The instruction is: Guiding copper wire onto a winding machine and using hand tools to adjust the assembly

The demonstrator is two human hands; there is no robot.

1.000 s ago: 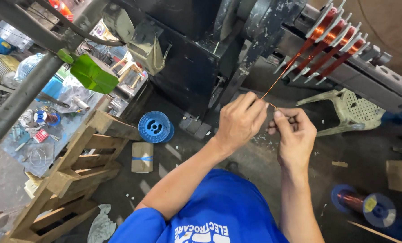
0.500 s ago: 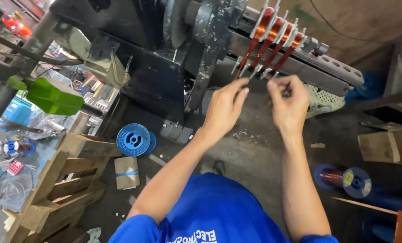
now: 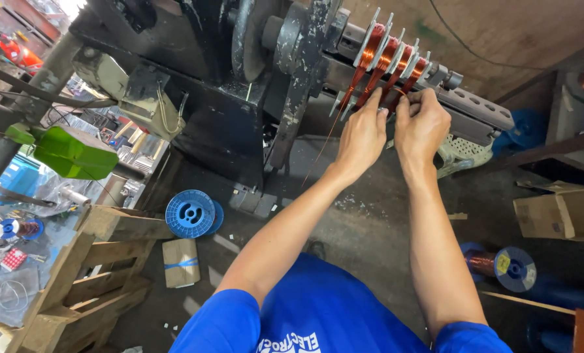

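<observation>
Since the earlier frame both hands have risen to the former. The left hand (image 3: 364,134) and right hand (image 3: 422,121) sit side by side, fingertips pinched on thin copper wire (image 3: 396,91) at the coils (image 3: 387,62). Four glossy orange coils are wound between flat grey plates; a loose strand hangs below, untrimmed. The machine (image 3: 194,78) is dark, greasy steel.

One head cam only, looking steeply down and fwd from above the person's shoulders. Close to the arms; left hand (image 3: 362,134) and right hand (image 3: 422,123) sit upper-centre. Winding machine (image 3: 240,78) fills the top, floor (image 3: 364,222) below.
</observation>
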